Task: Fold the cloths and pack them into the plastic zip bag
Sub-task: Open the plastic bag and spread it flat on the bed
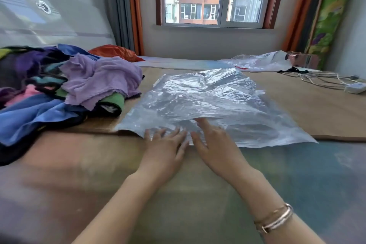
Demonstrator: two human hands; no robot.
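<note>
The plastic zip bag (208, 105) lies flat, stretching away from the person, its near edge under both hands. The left hand (164, 148) and right hand (213, 144) rest on it side by side, fingers (202, 123) straight and gripping nothing. The unfolded cloths (59, 89) are heaped just left of the bag (so the left hand is likely nearer).

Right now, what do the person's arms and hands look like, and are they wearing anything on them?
Both forearms are bare, with no sleeves in view. The left hand wears nothing that shows: no ring, no watch, no glove. The right hand is also ungloved, but its wrist carries bracelets: thin metal bangles, rose-gold and silver in tone, stacked together.
</note>
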